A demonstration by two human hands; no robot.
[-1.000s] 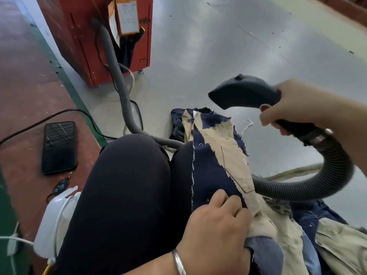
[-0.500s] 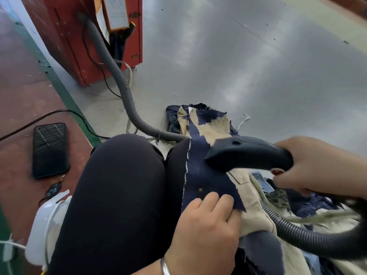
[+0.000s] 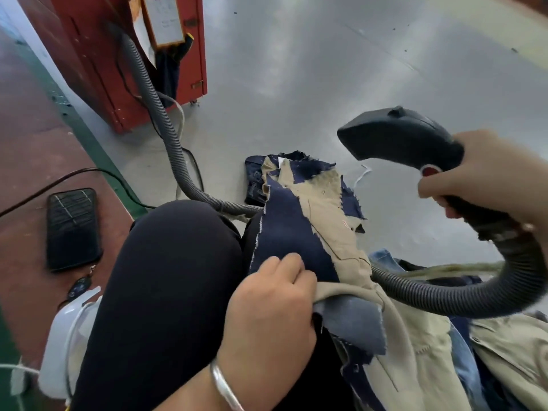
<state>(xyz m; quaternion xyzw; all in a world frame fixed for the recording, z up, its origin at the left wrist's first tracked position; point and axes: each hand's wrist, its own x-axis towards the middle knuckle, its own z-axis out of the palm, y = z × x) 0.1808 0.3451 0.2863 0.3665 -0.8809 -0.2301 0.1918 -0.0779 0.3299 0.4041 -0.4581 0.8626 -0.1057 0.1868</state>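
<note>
1. Right hand (image 3: pixel 486 179) is wrapped tight round the handle of the dark nozzle (image 3: pixel 397 137), fingers curled under it and thumb near the red button. The nozzle's mouth points left and slightly down and hangs in the air, touching nothing.
2. Left hand (image 3: pixel 267 310) is closed on the near end of the cloth (image 3: pixel 284 229), knuckles up, fingers bunching the navy fabric against my thigh.
3. That cloth, a ragged piece of navy and khaki, lies lengthwise over my right leg, running away from the left hand towards the floor (image 3: pixel 326 69). It sits below and to the left of the nozzle, clearly apart from it.
4. I judge this as a pause between passes: the cloth is pinned and stretched, and the nozzle is up off it.
5. The next move calls for bringing the nozzle down onto the far end of the cloth and drawing it along, while the left hand keeps the fabric taut.
6. The hose (image 3: pixel 444 295) loops under my right wrist and crosses the cloth's right edge, so I need slack there.
7. More garments (image 3: pixel 504 351) are heaped at my right, and a phone (image 3: pixel 72 229) lies at my left.
</note>
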